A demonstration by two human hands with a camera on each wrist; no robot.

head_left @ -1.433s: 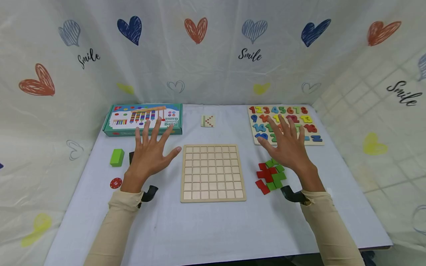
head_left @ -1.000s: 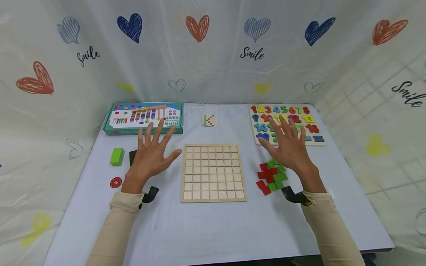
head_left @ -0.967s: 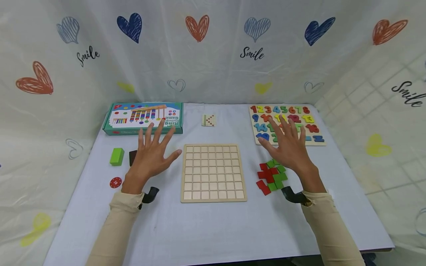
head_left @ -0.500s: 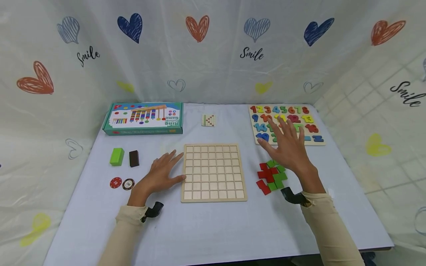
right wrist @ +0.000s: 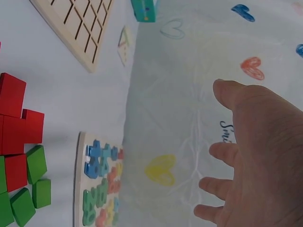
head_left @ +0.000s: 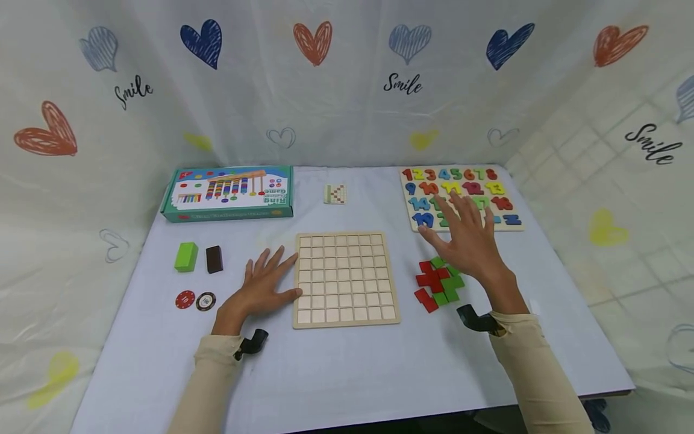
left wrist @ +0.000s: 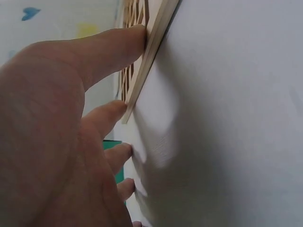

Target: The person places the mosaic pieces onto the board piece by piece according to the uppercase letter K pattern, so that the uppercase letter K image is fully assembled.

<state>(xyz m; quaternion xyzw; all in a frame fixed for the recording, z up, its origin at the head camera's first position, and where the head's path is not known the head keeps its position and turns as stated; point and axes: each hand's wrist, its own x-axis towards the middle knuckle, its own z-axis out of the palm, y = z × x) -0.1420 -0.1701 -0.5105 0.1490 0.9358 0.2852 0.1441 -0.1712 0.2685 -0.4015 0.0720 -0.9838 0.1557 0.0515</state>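
My left hand lies at the left edge of a square wooden grid board, fingers spread and straight. In the left wrist view the thumb and index fingertip touch the board's rim, and the other fingertips rest on the white cloth. Above the table at the right hovers my right hand, fingers spread, holding nothing. Below it, red blocks and green blocks lie in a flat cluster, partly hidden by the hand in the head view. The right wrist view shows these red blocks beside the palm's side.
A number puzzle board lies at the back right, a green game box at the back left. Between them is a small patterned card. At the left sit a green block, a dark block, a red chip and a black-and-white chip.
My left hand has come down and toward me from above the table to the grid board's left edge, uncovering the dark block and black-and-white chip. The right hand has barely moved.
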